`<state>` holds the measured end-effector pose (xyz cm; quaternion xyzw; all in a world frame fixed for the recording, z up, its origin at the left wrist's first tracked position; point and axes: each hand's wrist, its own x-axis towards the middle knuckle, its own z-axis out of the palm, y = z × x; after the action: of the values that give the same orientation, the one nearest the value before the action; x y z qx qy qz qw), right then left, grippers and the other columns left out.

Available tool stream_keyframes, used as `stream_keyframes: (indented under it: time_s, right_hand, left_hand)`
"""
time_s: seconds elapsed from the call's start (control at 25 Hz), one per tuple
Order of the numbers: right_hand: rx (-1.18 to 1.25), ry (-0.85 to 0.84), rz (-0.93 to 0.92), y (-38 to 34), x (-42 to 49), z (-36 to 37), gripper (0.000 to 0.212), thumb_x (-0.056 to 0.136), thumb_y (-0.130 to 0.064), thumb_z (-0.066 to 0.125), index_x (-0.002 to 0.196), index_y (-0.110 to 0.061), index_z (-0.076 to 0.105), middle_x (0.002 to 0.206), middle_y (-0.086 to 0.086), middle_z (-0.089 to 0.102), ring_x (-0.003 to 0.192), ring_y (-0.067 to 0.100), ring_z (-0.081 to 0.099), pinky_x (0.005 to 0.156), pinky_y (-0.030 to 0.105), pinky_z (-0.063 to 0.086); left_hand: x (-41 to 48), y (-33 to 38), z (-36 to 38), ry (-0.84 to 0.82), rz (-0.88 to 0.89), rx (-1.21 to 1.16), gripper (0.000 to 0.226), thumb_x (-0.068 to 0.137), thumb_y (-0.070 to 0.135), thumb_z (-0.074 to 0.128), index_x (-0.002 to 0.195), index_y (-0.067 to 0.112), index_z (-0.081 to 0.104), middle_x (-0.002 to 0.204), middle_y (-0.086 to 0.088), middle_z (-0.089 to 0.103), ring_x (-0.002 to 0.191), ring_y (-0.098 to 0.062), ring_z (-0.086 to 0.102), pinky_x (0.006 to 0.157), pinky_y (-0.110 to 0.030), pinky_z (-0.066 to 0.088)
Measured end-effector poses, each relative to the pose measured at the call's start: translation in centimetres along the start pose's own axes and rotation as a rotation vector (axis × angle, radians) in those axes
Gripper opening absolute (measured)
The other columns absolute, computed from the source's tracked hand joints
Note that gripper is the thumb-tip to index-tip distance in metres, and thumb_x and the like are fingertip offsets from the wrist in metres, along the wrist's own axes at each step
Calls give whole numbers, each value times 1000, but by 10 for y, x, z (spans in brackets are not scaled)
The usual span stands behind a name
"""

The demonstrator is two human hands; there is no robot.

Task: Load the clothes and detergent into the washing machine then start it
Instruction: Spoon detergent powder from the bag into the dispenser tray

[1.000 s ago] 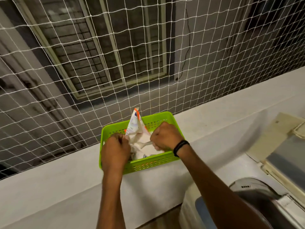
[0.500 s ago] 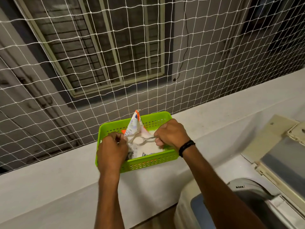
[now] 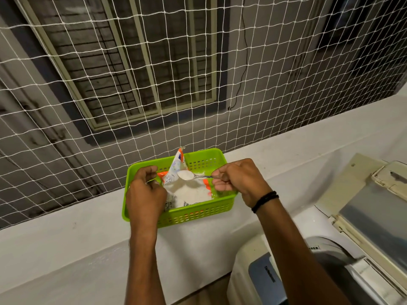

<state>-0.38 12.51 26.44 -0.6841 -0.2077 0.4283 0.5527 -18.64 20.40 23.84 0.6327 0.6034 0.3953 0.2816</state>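
A white and orange detergent packet [image 3: 176, 170] lies open inside a green plastic basket [image 3: 198, 213] on a white ledge. White powder [image 3: 189, 193] fills the packet's mouth. My left hand [image 3: 144, 194] grips the packet's left edge. My right hand [image 3: 239, 180] pinches the handle of a metal spoon [image 3: 193, 176], whose bowl holds a heap of powder just above the packet. The top-loading washing machine [image 3: 326, 256] stands at the lower right with its lid [image 3: 374, 214] raised; the inside of the drum is hidden.
A white rope net [image 3: 198, 73] rises straight behind the ledge, with a barred window beyond it. The white ledge [image 3: 66, 234] runs left and right of the basket. The machine's raised lid leans close to my right forearm.
The spoon has risen out of the packet with a load of powder and now sits level above it. My right hand has moved right and up. My left hand keeps its hold.
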Motion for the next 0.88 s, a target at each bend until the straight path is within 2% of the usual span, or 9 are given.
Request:
stream_keyframes:
  time_s: [0.16,0.32,0.44,0.48,0.56,0.64,0.8,0.88]
  right_hand:
    - [7,34,-4,2,0,-3,16,86,10,52,87,14,68,61,18,66,45,16,67,46,22,55]
    - [-18,47,-41,4,-3,-7,19,85,10,50,83,8,69,65,19,66,49,18,67,51,25,58]
    - [-41,60,-65,6,-6,-11,22,85,8,50,77,2,70,69,20,68,56,22,67,56,27,60]
    - [-38,60,-64,7,-7,-13,23,85,8,51,76,1,70,70,20,68,57,23,67,57,27,60]
    - [-29,60,-63,8,-11,-18,23,85,7,52,75,0,71,71,21,68,57,23,66,58,27,60]
    - [-13,65,-71,8,-17,-26,23,85,7,51,75,1,71,71,21,68,55,22,65,56,26,60]
    - [49,102,-96,9,-31,-48,26,85,11,46,75,5,69,69,20,65,50,18,62,51,22,57]
    - [77,134,-95,9,-40,-63,25,85,11,46,75,6,68,70,21,65,53,20,61,52,23,58]
  left_hand:
    - [-3,1,1,24,28,-58,34,89,-1,58,116,16,68,111,1,72,101,-17,66,82,-19,37]
    - [-9,6,-1,59,27,-132,31,90,1,57,114,18,68,109,3,72,94,-10,61,78,-16,39]
    - [-14,9,0,101,48,-214,26,91,6,59,111,18,69,103,5,71,91,-11,63,67,2,37]
    - [-15,10,2,110,57,-263,23,91,8,61,110,18,70,101,5,71,90,-11,64,69,3,39]
    - [-17,13,8,113,76,-382,18,92,11,63,107,20,69,99,5,71,88,-8,65,79,-11,50]
    - [-21,18,15,119,100,-488,16,91,12,64,103,22,68,97,5,71,86,-5,65,82,-21,52]
    - [-36,39,30,144,166,-639,14,92,9,65,103,17,66,93,8,69,79,5,62,74,-11,47]
    - [-44,50,39,144,189,-707,12,92,10,65,103,14,65,91,9,67,77,3,60,71,-11,46]
